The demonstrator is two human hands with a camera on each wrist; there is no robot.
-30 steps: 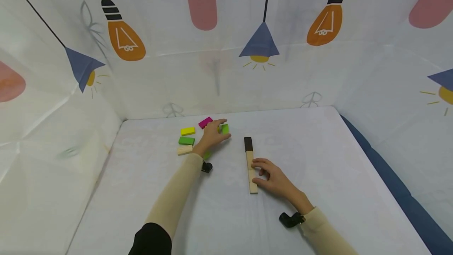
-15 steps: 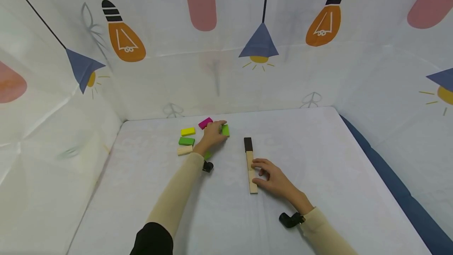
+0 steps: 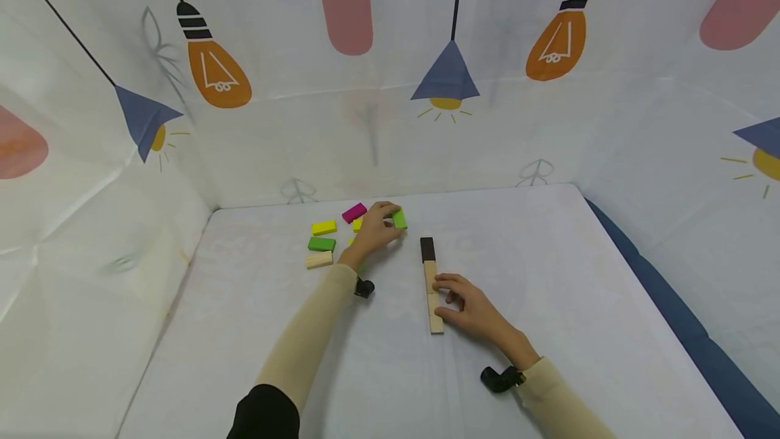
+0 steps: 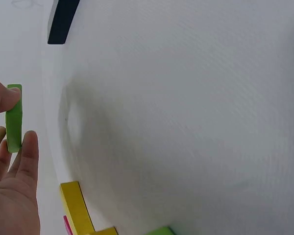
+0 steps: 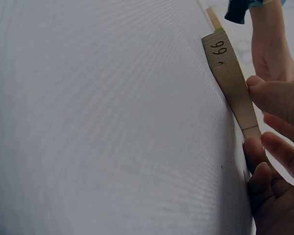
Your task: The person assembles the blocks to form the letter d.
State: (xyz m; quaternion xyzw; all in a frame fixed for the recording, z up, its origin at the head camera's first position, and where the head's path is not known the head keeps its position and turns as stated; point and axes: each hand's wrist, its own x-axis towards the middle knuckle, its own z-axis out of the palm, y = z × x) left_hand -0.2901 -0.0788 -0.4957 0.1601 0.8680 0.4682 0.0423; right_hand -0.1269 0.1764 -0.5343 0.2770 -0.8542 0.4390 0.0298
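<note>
My left hand (image 3: 373, 230) pinches a light green block (image 3: 399, 219) between thumb and fingers; in the left wrist view the block stands on edge between the fingertips. A straight row lies on the table: a dark brown block (image 3: 428, 250) at the far end, then two plain wooden blocks (image 3: 435, 322) end to end toward me. My right hand (image 3: 474, 309) rests at the row's right side, thumb and index fingertip at the wooden blocks, fingers loosely bent. In the right wrist view, the near wooden block (image 5: 235, 88) has dark markings like "66" at its end.
Left of my left hand lie loose blocks: magenta (image 3: 354, 213), yellow (image 3: 323, 227), green (image 3: 321, 244) and pale wood (image 3: 319, 260). Another yellow block (image 3: 357, 225) is partly hidden behind the hand. A white sheet covers the table (image 3: 548, 256); a lamp-patterned curtain (image 3: 390, 134) stands behind.
My left hand has closed its fingers on the light green block and carried it a little to the right, uncovering a yellow block. The right hand and the row have stayed put.
</note>
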